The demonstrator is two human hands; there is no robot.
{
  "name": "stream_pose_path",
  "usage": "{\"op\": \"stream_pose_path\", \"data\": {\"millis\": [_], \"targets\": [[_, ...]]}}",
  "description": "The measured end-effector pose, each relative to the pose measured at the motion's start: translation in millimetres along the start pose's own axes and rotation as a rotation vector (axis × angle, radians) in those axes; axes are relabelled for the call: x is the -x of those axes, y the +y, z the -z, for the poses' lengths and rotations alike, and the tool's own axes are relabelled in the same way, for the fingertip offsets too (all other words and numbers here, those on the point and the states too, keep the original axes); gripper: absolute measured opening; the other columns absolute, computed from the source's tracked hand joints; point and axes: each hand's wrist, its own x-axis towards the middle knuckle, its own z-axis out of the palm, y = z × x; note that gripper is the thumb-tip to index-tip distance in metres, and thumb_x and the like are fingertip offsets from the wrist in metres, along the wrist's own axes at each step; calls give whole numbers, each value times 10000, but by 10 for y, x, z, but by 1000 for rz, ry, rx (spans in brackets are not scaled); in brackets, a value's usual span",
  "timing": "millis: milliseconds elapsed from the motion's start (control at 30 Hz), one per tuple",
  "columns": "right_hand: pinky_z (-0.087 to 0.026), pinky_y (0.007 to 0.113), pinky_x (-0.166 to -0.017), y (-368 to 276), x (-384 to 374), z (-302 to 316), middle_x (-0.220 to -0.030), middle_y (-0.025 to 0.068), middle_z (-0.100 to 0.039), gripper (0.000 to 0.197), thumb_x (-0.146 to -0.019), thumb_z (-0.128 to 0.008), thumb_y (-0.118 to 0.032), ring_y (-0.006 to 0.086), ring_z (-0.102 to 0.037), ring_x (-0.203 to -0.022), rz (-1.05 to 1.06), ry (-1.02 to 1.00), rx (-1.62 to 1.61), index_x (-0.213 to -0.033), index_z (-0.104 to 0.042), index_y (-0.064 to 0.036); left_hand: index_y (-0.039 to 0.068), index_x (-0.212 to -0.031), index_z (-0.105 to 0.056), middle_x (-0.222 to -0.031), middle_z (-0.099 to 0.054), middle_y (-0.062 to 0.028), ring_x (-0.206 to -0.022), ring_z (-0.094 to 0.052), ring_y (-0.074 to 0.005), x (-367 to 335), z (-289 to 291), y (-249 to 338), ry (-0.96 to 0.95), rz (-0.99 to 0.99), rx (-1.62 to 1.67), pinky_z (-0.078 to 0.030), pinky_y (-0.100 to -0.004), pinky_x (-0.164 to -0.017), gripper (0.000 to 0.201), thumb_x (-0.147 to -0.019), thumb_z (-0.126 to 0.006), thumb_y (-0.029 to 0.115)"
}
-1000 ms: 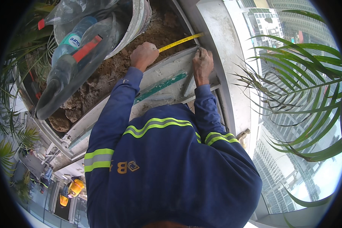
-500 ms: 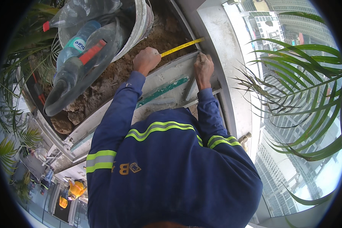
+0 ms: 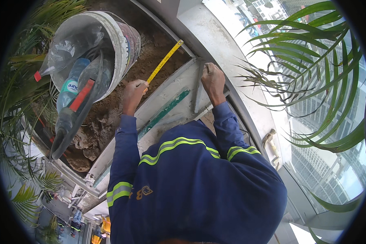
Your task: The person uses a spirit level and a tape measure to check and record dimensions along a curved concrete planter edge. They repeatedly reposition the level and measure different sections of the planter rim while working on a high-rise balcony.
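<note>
My left hand (image 3: 134, 92) is closed around a tape measure; its case is hidden in my fingers. The yellow blade (image 3: 165, 61) runs up and right over the soil, its tip against the inner edge of the grey metal border (image 3: 156, 25). My right hand (image 3: 214, 82) is a fist beside the corner of the pale board (image 3: 166, 83), close to a thin metal strip (image 3: 199, 93). Whatever it grips, if anything, is hidden. Along the board lies a green-painted strip (image 3: 166, 110), between my two forearms.
Left of my left hand, a white bucket (image 3: 117, 49) holds plastic bottles (image 3: 72, 83) and a grey hose (image 3: 78, 122) on the soil (image 3: 97, 140). A hammer (image 3: 271, 145) lies on the right ledge. Palm fronds (image 3: 313, 53) hang at both sides. People in orange appear at lower left.
The view has turned, so the bucket and tape sit further left. My right hand has drawn away from the board's corner and the blade. My left hand keeps hold of the tape measure.
</note>
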Motion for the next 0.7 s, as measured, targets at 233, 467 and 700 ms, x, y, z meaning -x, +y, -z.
{"op": "stream_pose_path", "data": {"millis": [233, 467, 700], "targets": [[-544, 533, -738, 244, 559, 63, -856, 277, -697, 317, -935, -655, -284, 455, -691, -815, -121, -400, 194, -903, -661, 31, -17, -1040, -733, -868, -706, -62, -773, -675, -130, 507, 180, -170, 13, 78, 313, -514, -251, -703, 270, -948, -676, 230], [-557, 533, -728, 76, 611, -56, -945, 256, -706, 352, -849, -674, -306, 445, -703, -835, -187, -354, 196, -994, -646, 13, -13, -964, -765, -861, -720, -55, -761, -666, -120, 908, 346, -257, 42, 78, 252, -517, -264, -712, 220, -935, -705, 197], [-539, 500, -740, -63, 446, 97, -946, 164, -644, 216, -856, -637, -220, 381, -665, -866, -36, -77, 164, -973, -628, -38, -12, -938, -762, -826, -704, -40, -747, -640, -109, 1107, 280, -518, 86, -4, 212, -487, -259, -693, 228, -926, -689, 203]]}}
